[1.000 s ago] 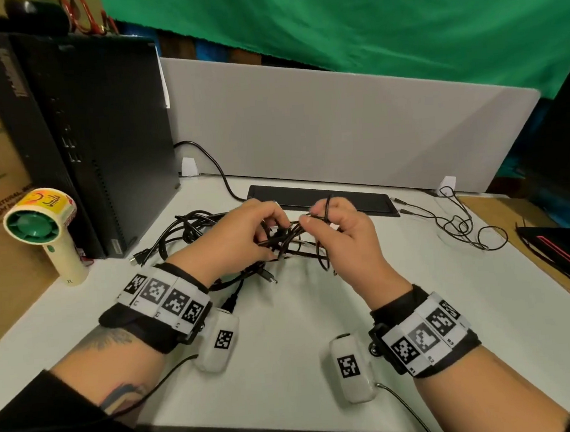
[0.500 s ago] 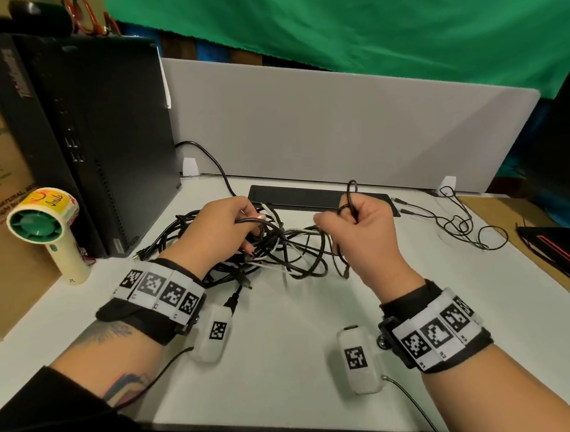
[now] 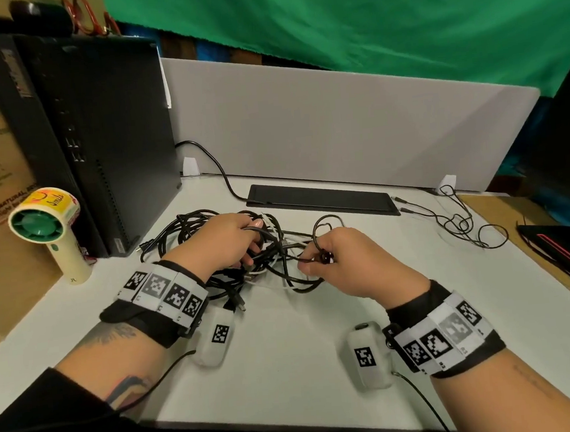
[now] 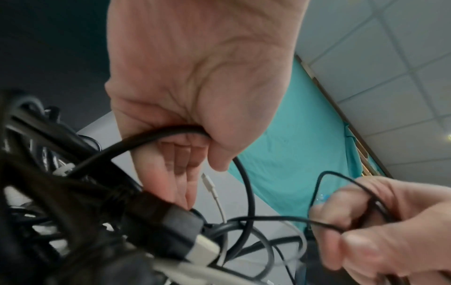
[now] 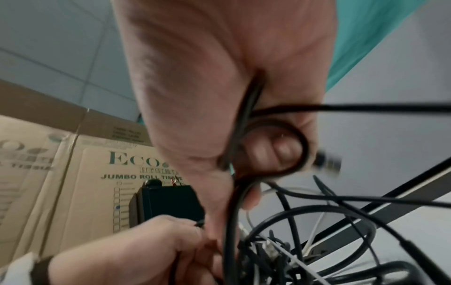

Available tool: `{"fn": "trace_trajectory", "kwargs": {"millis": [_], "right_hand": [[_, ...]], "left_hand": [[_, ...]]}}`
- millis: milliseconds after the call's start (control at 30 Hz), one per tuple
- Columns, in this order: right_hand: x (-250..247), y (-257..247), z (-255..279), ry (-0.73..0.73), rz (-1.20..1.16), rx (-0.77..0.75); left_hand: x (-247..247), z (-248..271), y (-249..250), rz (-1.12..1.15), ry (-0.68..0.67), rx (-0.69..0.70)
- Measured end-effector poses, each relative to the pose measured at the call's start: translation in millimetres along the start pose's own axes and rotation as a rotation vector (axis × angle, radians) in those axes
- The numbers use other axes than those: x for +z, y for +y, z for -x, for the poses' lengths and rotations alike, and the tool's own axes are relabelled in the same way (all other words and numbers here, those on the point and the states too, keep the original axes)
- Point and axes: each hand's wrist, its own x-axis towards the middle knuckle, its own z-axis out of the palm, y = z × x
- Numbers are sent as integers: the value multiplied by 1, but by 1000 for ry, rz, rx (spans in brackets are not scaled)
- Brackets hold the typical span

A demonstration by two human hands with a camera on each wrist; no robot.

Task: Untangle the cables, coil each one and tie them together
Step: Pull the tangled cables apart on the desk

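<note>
White desk (image 3: 287,352), seen from above: a tangle of black and white cables (image 3: 211,255) lies at centre-left. Black PC tower (image 3: 100,145) stands at the far-left corner w/ a cream handheld fan (image 3: 53,230) upright beside it. A flat black bar (image 3: 320,201) sits along the grey partition (image 3: 338,126). Thin black wire (image 3: 461,222) is strewn far right, near a dark device w/ a red stripe (image 3: 566,251) at the edge.
</note>
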Motion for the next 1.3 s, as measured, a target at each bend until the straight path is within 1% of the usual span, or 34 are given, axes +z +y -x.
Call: {"fn": "trace_trajectory", "kwargs": {"millis": [67, 167, 233, 333, 400, 467, 500, 567, 633, 667, 700, 767, 800, 833, 867, 900, 1000, 1033, 1067, 1133, 1200, 1267, 1300], "right_hand": [[-4, -3, 1, -57, -188, -26], [-12, -9, 5, -128, -328, -114], [-19, -12, 7, -142, -442, -179], [-28, -20, 11, -162, -721, -273], [-30, -26, 13, -169, -965, -328], [-33, -33, 13, -198, -1235, -332], [-35, -35, 12, -185, -1316, -306], [-41, -38, 11, -108, -1346, -197], [-46, -34, 10, -59, -1245, -37], [-47, -32, 10, -55, -1117, 47], [-47, -30, 10, -69, -919, 132], [-42, -28, 10, -148, -423, 290], [-38, -28, 9, -211, -233, 342], [-34, -27, 9, -273, -106, 365], [-31, -26, 7, -314, -26, 365], [-28, -25, 5, -319, 21, 350], [-19, -20, -1, -211, 97, 274], [-15, -20, -2, -175, 129, 259], [-11, -19, -2, -141, 157, 253], [-2, -16, -2, -69, 233, 245], [7, -14, -4, 33, 250, 229], [16, -14, -7, 169, 220, 183], [20, -15, -8, 213, 245, 152]], "left_hand": [[1, -1, -1, 22, -24, -36], [2, -2, -2, 90, -60, -95], [0, -2, -3, 138, -80, -112], [-3, -4, -5, 183, -84, -98], [-2, -6, -7, 220, -66, -92], [-1, -9, -11, 225, -46, -90], [0, -10, -12, 226, -35, -94], [2, -13, -14, 234, -6, -109], [2, -15, -15, 209, 31, -121], [2, -14, -15, 180, 46, -121], [2, -13, -14, 143, 54, -115], [3, -9, -11, 60, 63, -97], [5, -8, -10, 15, 65, -93], [6, -7, -8, -37, 63, -92], [6, -6, -6, -91, 51, -90], [5, -4, -4, -136, 19, -77], [-1, 6, 1, -290, -158, 52], [-1, 9, 2, -330, -197, 97], [-1, 11, 4, -353, -211, 129], [3, 13, 6, -379, -187, 162], [7, 12, 7, -391, -168, 162], [10, 11, 5, -389, -187, 157], [11, 11, 4, -369, -196, 151]]}}
